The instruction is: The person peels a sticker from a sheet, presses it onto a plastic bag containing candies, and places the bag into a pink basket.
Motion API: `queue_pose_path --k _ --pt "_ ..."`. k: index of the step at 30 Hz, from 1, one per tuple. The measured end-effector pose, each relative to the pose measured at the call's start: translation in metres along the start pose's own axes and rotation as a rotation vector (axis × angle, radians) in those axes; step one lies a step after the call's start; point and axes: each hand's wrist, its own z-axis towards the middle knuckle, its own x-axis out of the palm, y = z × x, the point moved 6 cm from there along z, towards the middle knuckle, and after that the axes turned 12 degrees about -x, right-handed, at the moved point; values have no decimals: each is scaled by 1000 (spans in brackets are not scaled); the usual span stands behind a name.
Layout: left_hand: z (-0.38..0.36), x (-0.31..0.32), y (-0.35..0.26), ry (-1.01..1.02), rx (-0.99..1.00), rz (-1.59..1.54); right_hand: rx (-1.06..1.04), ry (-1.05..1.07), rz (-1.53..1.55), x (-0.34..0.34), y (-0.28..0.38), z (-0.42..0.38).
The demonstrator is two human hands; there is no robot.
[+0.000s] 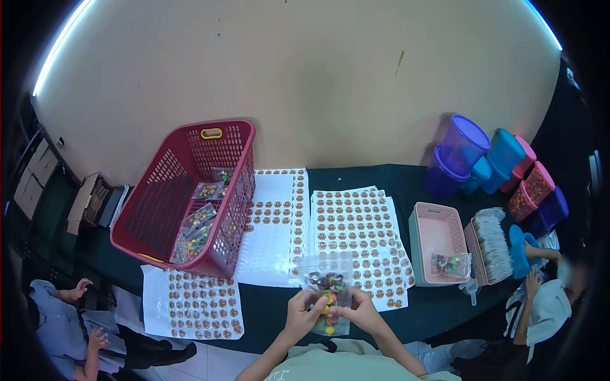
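Observation:
A clear zip pouch [329, 279] of colourful candies, dark, yellow, red and green, is held upright in front of my chest at the table's front edge. My left hand [302, 314] grips its left side, thumb lying across the front. On the other side my right hand [359, 313] is closed on the pouch, its thumb also pressing the front. Behind the pouch lie sheets of round brown stickers [352, 222], which it partly covers. Fingers at the back of the pouch are hidden.
A maroon laundry basket [146, 222] with several filled pouches stands left. At right are a pink basket [438, 235] holding a filled pouch, a basket of stacked clear bags [492, 244] and colourful tubs [467, 143]. People sit at left [60, 324] and right [546, 305].

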Motion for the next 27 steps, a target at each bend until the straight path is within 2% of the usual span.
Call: queue_pose_path --k 2,4,5,7,8,11,12,13,15,16,19,21,22,23,24,25,27 --pt "-1 -2 -3 -25 -17 -7 86 -8 47 0 -5 -2" --pt "1 1 9 75 -275 -196 16 -45 41 -3 -5 1" --pt "1 -1 10 74 -275 -197 17 -43 41 -4 -7 1" --pt "1 4 2 218 -153 -164 5 -37 168 -7 -13 2" --pt "-3 10 1 346 -220 -328 -39 -49 164 -11 -17 2" --pt "-8 14 12 381 -269 -176 -107 -114 127 -13 -15 5" --pt "-9 15 15 386 -363 -212 -104 -141 95 -12 -14 6" --pt "-9 15 17 388 -364 -211 -104 -143 95 -12 -14 7" --pt "-6 15 25 343 -384 -236 -37 -154 33 -14 -18 8" --pt "-6 17 28 350 -386 -238 -62 -94 -137 -17 -24 8" --pt "-3 11 47 175 -403 -290 -11 -120 -223 -31 -48 10" --pt "-2 -1 50 62 -426 -372 13 -130 -133 -45 -83 3" --pt "-1 -9 56 84 -384 -428 26 -152 -264 -60 -107 -1" --pt "-3 -13 41 11 -437 -552 40 -171 -393 -72 -119 -7" --pt "-3 -21 52 -17 -437 -619 99 -168 -556 -82 -118 -17" --pt "-2 -32 63 -47 -436 -686 104 -168 -555 -96 -133 -27" --pt "-3 -43 69 -103 -455 -778 88 -351 -840 -138 -166 -53"
